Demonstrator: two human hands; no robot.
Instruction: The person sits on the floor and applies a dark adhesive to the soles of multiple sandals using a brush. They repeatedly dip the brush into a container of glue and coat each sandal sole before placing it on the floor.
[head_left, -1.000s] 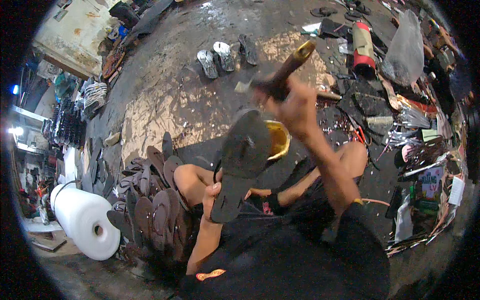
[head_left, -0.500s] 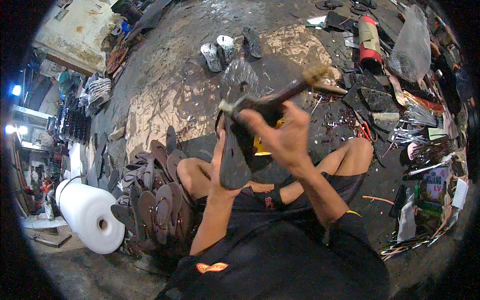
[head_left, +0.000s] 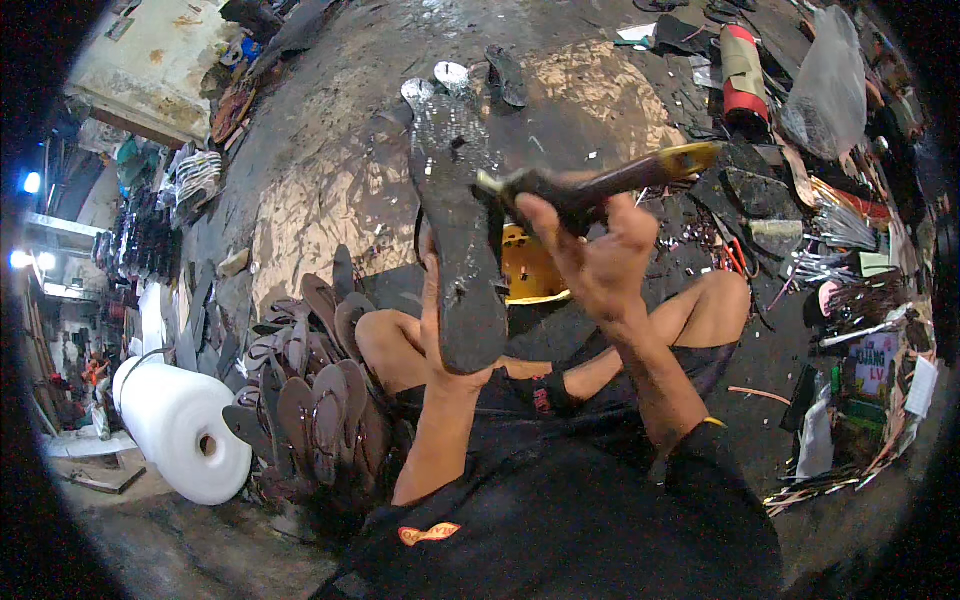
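Observation:
My left hand (head_left: 432, 310) is closed round the lower part of a dark flip-flop (head_left: 465, 290), held upright with its worn, speckled sole showing. Most of my left fingers are hidden behind it. My right hand (head_left: 605, 255) grips a hammer-like tool (head_left: 630, 182) with a dark handle that ends in yellow-brown at the upper right. Its pale tip is beside the sole's right edge; whether they touch I cannot tell. Below the tool, between my bent legs, is a yellow container (head_left: 530, 268) with dark specks, partly covered by the flip-flop.
Brown flip-flops (head_left: 325, 410) are heaped by my left knee, with a white foam roll (head_left: 185, 430) farther left. Silvery and dark sole-shaped pieces (head_left: 506, 78) lie ahead. At right are a red-and-tan roll (head_left: 741, 75), a clear plastic bag (head_left: 828, 85), red-handled pliers (head_left: 735, 257) and scattered strips.
The tool has moved right, away from the middle of the sole, and its handle has swung outward. The flip-flop has shifted slightly, uncovering more of the yellow container.

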